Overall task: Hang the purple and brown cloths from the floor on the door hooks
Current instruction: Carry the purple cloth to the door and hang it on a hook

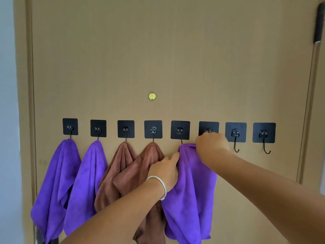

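A soft purple cloth (193, 187) hung against the tan door (158, 50) below the fifth black square adhesive hook (180, 131) from the left. The left hand (165, 170) pinched its left edge, while the right hand (211, 147) gripped its top corner just under the sixth hook (208, 128). Two purple cloths (58, 182) and two brown cloths (121, 173) hung on the four hooks to the left.

Above the row in front of me a small round brass disc (152, 96) sits flat in the tan panel. A silver bangle (161, 186) circles my wrist. At the upper right edge hangs a black bar (318, 25).
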